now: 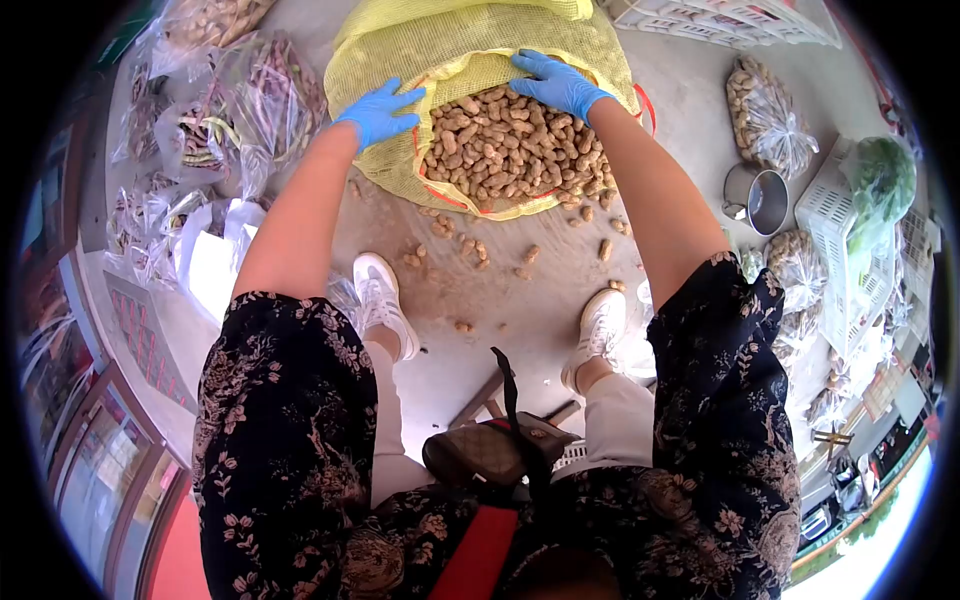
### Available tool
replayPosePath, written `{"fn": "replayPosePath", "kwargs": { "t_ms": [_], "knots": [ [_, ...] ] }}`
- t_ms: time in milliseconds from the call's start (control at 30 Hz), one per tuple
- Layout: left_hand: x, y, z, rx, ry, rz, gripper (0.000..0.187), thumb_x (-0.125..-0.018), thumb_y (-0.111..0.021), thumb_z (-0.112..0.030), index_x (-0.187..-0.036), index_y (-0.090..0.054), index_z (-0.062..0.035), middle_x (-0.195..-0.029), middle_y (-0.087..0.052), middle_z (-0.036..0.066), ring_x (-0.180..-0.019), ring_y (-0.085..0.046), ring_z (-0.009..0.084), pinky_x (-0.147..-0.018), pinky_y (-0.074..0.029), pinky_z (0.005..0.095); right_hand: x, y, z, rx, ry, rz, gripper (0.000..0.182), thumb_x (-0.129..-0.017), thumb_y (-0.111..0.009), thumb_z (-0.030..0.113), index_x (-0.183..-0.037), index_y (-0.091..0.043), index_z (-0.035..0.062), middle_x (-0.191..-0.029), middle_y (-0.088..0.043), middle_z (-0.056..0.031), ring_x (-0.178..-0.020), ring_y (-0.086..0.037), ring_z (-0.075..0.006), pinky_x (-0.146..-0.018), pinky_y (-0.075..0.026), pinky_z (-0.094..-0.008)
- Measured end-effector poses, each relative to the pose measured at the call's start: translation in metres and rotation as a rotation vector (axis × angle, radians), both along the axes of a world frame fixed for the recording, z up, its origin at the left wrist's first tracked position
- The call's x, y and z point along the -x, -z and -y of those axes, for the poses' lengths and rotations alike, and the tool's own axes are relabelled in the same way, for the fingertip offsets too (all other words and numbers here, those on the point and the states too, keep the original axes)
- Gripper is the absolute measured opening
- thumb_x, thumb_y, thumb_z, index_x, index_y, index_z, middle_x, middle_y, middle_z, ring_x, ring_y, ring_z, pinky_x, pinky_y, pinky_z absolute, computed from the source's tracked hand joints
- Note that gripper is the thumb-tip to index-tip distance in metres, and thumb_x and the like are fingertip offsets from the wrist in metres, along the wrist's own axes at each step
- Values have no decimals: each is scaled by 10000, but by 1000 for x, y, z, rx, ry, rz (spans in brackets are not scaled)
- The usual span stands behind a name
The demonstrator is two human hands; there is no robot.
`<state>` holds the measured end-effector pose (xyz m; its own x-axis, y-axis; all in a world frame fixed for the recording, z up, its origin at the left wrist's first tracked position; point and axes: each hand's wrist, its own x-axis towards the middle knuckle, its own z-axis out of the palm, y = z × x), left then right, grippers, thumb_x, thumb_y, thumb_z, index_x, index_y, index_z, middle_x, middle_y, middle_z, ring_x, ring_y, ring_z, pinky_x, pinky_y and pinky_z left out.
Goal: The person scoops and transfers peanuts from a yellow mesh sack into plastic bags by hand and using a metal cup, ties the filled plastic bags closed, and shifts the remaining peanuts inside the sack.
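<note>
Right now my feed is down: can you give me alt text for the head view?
Seen from above, a person's blue-gloved left hand and right hand grip the open rim of a yellow mesh sack full of peanuts. Spilled peanuts lie on the concrete floor before white sneakers; bagged peanuts and a metal cup sit right.

The mesh sack (pixel 400 60) lies open on the floor (pixel 520 310), with peanuts (pixel 505 150) inside. The left hand (pixel 380 112) grips the rim at one side; the right hand (pixel 555 82) grips the opposite side. Loose peanuts (pixel 470 250) lie below both hands. Filled bags (pixel 200 130) lie left of the left hand; a metal cup (pixel 758 198) stands right of the right hand.
</note>
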<state>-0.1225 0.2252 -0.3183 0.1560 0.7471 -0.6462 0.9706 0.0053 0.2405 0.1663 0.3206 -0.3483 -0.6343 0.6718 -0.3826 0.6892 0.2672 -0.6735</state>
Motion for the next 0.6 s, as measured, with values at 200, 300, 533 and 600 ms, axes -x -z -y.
{"fn": "replayPosePath", "kwargs": {
  "t_ms": [200, 300, 533, 600],
  "knots": [
    [34, -118, 131, 26, 147, 26, 481, -832, -556, -257, -1295, -434, -208, -1385, -318, 146, -1223, -373, 340, -1025, -300, 401, 8, -43, 52, -141, 71, -289, 291, -829, -565, 210, -1065, -609, 46, -1119, -568, -166, -1049, -539, -296, -916, -416, -340],
    [63, -144, 225, -181, -88, -318, 579, -793, -607, -277, -1323, -385, -206, -1418, -252, 132, -1266, -302, 334, -1032, -243, 478, 27, -70, 100, -192, 32, -312, 214, -828, -555, 138, -987, -626, 13, -1009, -602, -159, -953, -571, -296, -861, -439, -345],
    [166, -116, 375, -232, -964, -766, 697, -747, -649, -401, -1328, -377, -129, -1387, -281, 191, -1241, -358, 313, -975, -311, 461, 89, -104, 183, 73, -49, -409, 176, -839, -535, 78, -966, -624, -4, -949, -604, -132, -869, -575, -222, -808, -445, -297],
    [182, -112, 389, -308, -1139, -623, 589, -778, -626, -388, -1255, -465, -82, -1276, -427, 201, -1128, -478, 295, -905, -389, 395, 105, -104, 200, 118, -49, -403, 178, -849, -535, 90, -966, -621, -12, -955, -605, -129, -857, -582, -214, -789, -455, -293]
  ]
}}
